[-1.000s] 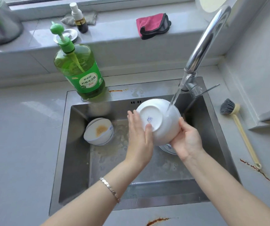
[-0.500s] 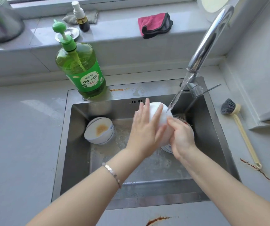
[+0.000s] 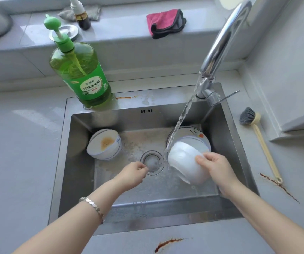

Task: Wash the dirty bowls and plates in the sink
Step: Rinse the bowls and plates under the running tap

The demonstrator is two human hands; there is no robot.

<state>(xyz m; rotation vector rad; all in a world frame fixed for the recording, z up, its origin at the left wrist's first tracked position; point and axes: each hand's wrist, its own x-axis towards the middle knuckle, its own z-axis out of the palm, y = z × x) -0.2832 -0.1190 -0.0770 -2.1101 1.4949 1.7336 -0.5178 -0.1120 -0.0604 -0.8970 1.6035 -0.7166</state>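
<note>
Down in the steel sink (image 3: 77,162), the right hand (image 3: 219,169) grips the wet white bowl (image 3: 184,162) by its side under the tap stream (image 3: 181,120), the left hand (image 3: 131,175) curled and empty; glazed, slippery and breakable, it probably wants a firm rim hold.

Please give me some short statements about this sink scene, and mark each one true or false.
1. The right hand holds the white bowl. True.
2. No water is running. False: water runs from the faucet onto the white bowl.
3. A dirty bowl lies at the left of the sink. True.
4. The brush lies in the sink. False: the brush lies on the counter.
5. The left hand touches the white bowl. False: the left hand is apart, near the drain.
</note>
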